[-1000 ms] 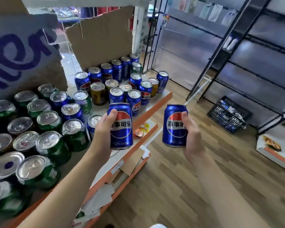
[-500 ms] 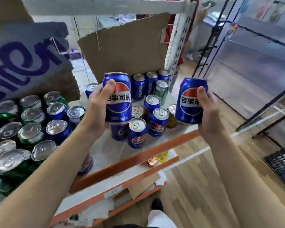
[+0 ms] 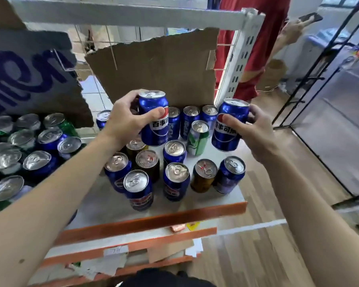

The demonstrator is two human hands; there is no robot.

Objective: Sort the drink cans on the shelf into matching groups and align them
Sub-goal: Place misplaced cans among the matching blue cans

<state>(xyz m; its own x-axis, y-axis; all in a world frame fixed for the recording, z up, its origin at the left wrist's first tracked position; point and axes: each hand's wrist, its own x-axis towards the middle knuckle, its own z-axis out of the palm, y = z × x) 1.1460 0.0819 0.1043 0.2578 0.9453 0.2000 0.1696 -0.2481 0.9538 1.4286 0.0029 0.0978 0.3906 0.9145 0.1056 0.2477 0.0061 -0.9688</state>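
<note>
Left can [image 3: 155, 131] is wrapped in the left hand [image 3: 122, 121], right can [image 3: 226, 139] gripped by the right hand [image 3: 257, 133], both mid-frame over the shelf [image 3: 100, 201]. I'd set them upright beside the blue back row [image 3: 190, 123], labels forward, dodging the green can [image 3: 197, 139].

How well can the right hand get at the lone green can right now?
Probably not yet: the right hand is full, holding a blue can, though the lone green can stands beside it with its top uncovered.
</note>
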